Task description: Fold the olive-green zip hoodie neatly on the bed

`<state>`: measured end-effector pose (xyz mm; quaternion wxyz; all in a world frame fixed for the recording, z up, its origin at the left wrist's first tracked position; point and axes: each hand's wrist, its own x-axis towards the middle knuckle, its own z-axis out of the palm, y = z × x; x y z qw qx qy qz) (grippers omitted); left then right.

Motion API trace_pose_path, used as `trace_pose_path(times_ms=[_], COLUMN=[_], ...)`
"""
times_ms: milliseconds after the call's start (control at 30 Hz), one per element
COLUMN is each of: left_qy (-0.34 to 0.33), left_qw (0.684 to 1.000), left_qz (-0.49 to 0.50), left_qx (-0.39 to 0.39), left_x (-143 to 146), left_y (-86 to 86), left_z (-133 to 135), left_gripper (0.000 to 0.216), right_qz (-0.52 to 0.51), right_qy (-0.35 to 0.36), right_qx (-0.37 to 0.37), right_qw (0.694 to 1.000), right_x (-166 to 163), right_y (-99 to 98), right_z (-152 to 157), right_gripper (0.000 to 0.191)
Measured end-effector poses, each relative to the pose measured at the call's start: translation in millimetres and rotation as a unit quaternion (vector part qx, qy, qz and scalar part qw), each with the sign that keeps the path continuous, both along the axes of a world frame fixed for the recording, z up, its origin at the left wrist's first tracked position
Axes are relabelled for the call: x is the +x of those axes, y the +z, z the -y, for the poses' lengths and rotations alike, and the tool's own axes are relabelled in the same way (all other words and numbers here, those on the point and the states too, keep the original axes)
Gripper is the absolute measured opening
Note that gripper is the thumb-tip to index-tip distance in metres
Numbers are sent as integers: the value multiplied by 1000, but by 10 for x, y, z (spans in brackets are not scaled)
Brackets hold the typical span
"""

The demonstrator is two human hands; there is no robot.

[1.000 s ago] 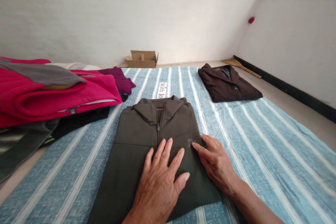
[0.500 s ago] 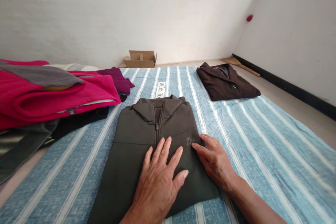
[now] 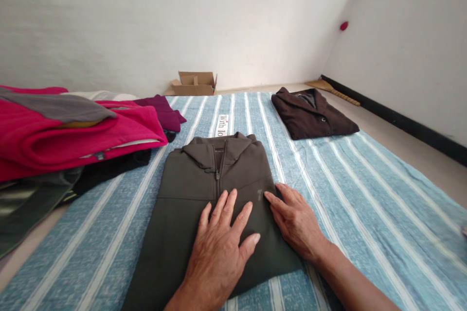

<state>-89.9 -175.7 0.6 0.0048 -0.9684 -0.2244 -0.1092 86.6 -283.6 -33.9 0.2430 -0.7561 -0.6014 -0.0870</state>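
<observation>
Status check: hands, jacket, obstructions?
Left hand spread palm-down on dark jacket; right hand at its side edge. Jacket folded, zip open at top. Nothing visible in the way.

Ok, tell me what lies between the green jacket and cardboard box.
In the head view, striped cloth spans from the green jacket toward the cardboard box, with printed lettering, "With lo", near the jacket.

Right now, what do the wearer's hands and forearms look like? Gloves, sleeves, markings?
The left hand and right hand are bare: no gloves, rings or markings visible. The right forearm shows no sleeve or watch up to the frame edge. Most of the left forearm is out of frame.
</observation>
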Motion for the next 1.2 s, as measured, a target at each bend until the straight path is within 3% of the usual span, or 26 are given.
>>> trace_pose_path(times_ms=[833, 1200], left_qy=[-1, 1], left_qw=[1000, 1000], left_qz=[-5, -10], left_qx=[3, 6], left_x=[2, 5], left_y=[9, 13], left_z=[-8, -11], left_gripper=[48, 48], right_qz=[12, 9], right_qy=[4, -2], right_qx=[-28, -2], right_qw=[1000, 1000], right_x=[8, -4], right_y=[17, 19], right_z=[0, 0], right_gripper=[43, 37])
